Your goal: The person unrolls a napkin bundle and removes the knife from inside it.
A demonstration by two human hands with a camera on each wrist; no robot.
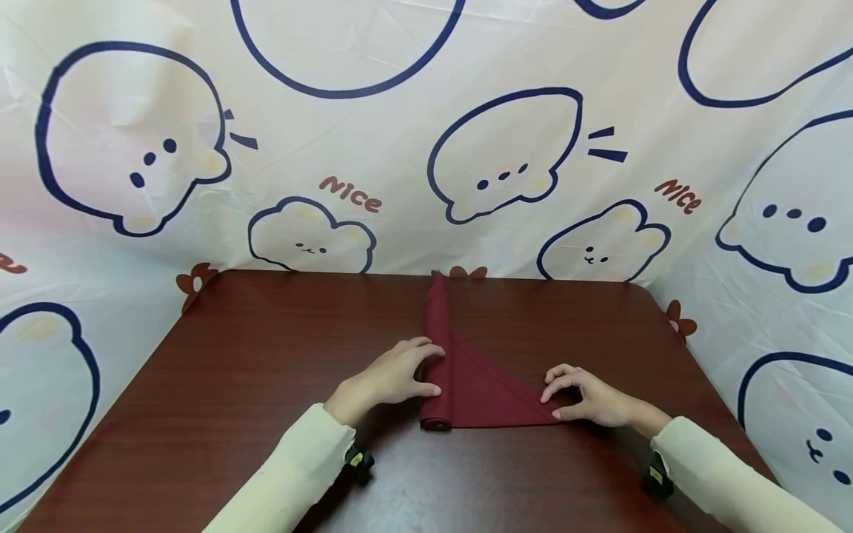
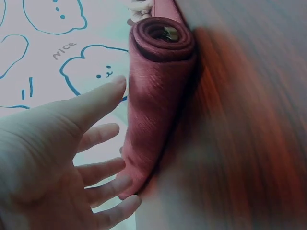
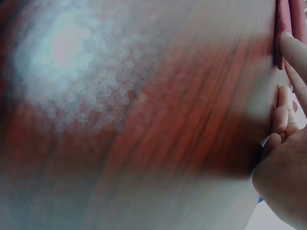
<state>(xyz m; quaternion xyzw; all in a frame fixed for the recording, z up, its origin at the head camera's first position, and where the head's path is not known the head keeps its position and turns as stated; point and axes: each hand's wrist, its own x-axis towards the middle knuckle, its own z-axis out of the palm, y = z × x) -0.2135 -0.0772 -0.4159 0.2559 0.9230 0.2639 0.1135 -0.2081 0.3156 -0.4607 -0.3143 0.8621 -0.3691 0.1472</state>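
Note:
A dark red cloth lies on the table, one side wound into a long roll (image 1: pixel 437 381) and the other a flat triangular flap (image 1: pixel 489 392) that narrows to the right. Spiral layers show at the near end of the roll (image 2: pixel 160 72) in the left wrist view. My left hand (image 1: pixel 400 374) is at the roll's left side, fingers spread and fairly straight, fingertips right at the cloth. At the pointed right corner of the flap, my right hand (image 1: pixel 593 397) pinches the cloth between thumb and forefinger. Its other fingers are bent in the right wrist view.
The brown wooden table (image 1: pixel 266 326) has its far edge against a pale curtain (image 1: pixel 400 148) printed with cartoon bears, which also rises at both sides. The roll's far end reaches the table's back edge. Both wrists carry a small black camera (image 1: pixel 360 460).

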